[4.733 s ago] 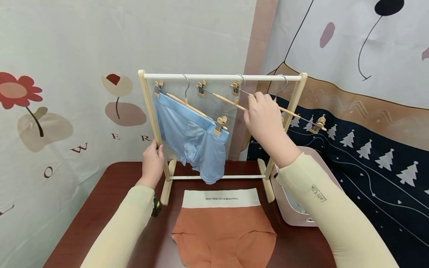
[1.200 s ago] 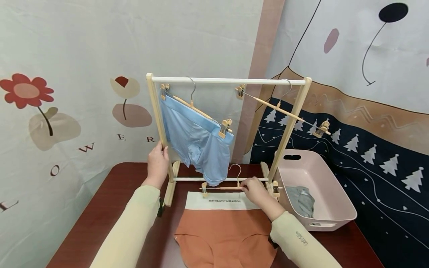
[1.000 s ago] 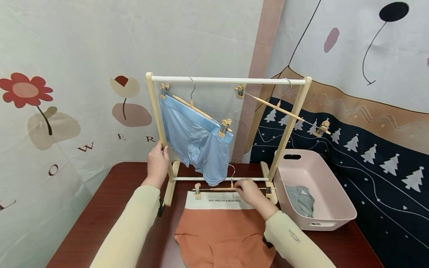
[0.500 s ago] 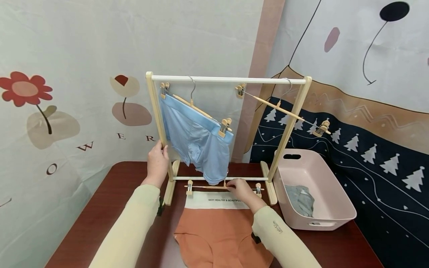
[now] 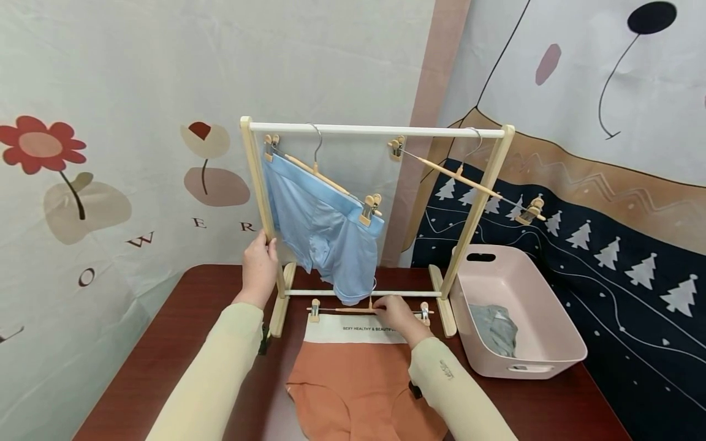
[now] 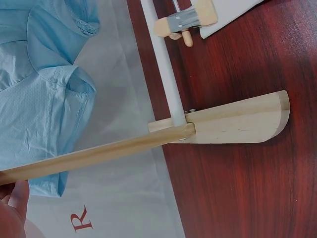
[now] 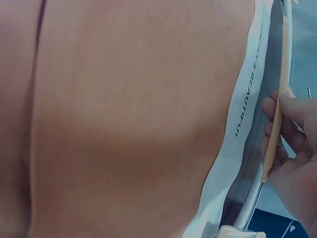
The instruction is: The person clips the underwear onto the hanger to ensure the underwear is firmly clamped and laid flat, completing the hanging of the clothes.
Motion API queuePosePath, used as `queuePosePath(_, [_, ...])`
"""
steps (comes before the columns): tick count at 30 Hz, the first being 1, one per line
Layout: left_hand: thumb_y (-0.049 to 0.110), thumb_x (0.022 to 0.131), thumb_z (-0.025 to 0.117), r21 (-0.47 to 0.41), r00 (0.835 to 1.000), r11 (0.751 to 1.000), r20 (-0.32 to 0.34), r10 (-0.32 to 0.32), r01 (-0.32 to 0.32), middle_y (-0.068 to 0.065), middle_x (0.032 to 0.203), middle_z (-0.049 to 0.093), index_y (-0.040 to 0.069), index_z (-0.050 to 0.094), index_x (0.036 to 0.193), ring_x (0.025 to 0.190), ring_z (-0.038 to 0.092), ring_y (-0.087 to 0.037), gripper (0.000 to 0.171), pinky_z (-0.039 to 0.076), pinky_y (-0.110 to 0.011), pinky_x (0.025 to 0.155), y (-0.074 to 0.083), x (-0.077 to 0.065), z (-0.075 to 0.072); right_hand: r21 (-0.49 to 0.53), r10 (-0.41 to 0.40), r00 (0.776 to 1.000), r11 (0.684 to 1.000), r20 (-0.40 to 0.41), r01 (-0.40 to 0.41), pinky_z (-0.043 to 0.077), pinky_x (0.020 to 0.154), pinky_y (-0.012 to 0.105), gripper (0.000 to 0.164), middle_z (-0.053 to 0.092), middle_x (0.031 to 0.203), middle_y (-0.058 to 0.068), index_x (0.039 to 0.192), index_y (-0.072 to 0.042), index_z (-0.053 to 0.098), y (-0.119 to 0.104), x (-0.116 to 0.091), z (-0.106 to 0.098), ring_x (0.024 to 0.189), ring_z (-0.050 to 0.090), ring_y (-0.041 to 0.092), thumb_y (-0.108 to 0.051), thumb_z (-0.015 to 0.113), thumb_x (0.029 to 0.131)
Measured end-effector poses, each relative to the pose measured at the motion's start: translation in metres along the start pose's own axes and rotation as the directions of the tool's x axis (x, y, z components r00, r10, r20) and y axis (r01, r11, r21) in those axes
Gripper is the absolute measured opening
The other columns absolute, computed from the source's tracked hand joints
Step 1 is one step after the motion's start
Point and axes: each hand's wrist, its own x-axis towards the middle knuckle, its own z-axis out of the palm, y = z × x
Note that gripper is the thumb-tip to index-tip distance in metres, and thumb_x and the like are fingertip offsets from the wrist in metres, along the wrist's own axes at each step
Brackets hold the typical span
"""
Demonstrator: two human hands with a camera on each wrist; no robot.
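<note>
My left hand [image 5: 259,271] grips the left upright of a small wooden clothes rack [image 5: 375,130]. In the right wrist view, my right hand [image 7: 297,134] pinches the wooden bar of a clip hanger [image 7: 277,119]. That hanger lies along the white waistband of orange-brown briefs [image 5: 364,373], spread flat on the table, its two clips near the waistband's ends. Light blue boxer shorts [image 5: 325,226] hang from the rack by another clip hanger, just above my right hand. A bare clip hanger [image 5: 460,179] hangs at the rack's right end.
A pink basin [image 5: 543,318] stands right of the rack with a grey cloth [image 5: 494,331] inside. The rack's wooden feet [image 5: 443,303] rest on the dark red table [image 5: 165,343], near the back edge. A printed curtain [image 5: 138,73] hangs behind.
My right hand has taken the middle hanger off the rack, brought it down to the briefs' waistband and slid it left. My left hand keeps its grip on the upright.
</note>
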Motion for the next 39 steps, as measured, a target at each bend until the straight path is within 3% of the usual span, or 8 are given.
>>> queuePosePath(10, [0.017,0.100,0.046,-0.001,1.000,1.000,-0.004,0.004,-0.004,-0.023,0.096,0.059,-0.002,0.053,0.109,0.096,0.061,-0.038,0.022,0.051,-0.047,0.077,-0.0005,-0.0010,0.0020,-0.012,0.134,0.991,0.991,-0.009,-0.134,0.052,0.083,0.039,0.011,0.070,0.101,0.008,0.094,-0.008,0.074,-0.0090,0.0039,0.0073,0.098,0.063,0.024,-0.007,0.065,0.088])
queuePosePath(25, [0.018,0.100,0.046,0.001,1.000,1.000,-0.011,0.011,-0.011,-0.024,0.096,0.059,-0.003,0.054,0.112,0.096,0.061,-0.039,0.025,0.051,-0.047,0.078,0.0001,0.0000,0.0007,-0.178,0.076,0.992,0.980,-0.105,-0.094,0.050,0.082,0.040,0.008,0.066,0.099,0.006,0.089,-0.013,0.077,-0.0044,0.0002,0.0066,0.096,0.058,0.027,-0.013,0.071,0.084])
queuePosePath(31, [0.017,0.100,0.046,0.000,1.000,1.000,-0.004,-0.010,0.010,-0.023,0.097,0.059,-0.002,0.054,0.111,0.097,0.061,-0.038,0.023,0.051,-0.047,0.078,0.0001,-0.0001,0.0001,-0.177,0.076,0.993,0.980,-0.091,-0.091,0.052,0.077,0.036,0.008,0.065,0.097,0.004,0.090,-0.013,0.077,-0.0060,0.0018,0.0079,0.092,0.060,0.025,-0.013,0.072,0.084])
queuePosePath(39, [0.017,0.100,0.045,-0.001,1.000,1.000,0.007,-0.016,0.016,-0.024,0.100,0.060,-0.002,0.053,0.116,0.099,0.061,-0.038,0.026,0.051,-0.047,0.081,0.0003,-0.0002,0.0006,-0.148,0.098,0.994,0.983,-0.057,-0.106,0.053,0.083,0.038,0.009,0.063,0.115,0.009,0.091,-0.012,0.076,-0.0087,0.0041,0.0110,0.103,0.062,0.026,-0.013,0.069,0.087])
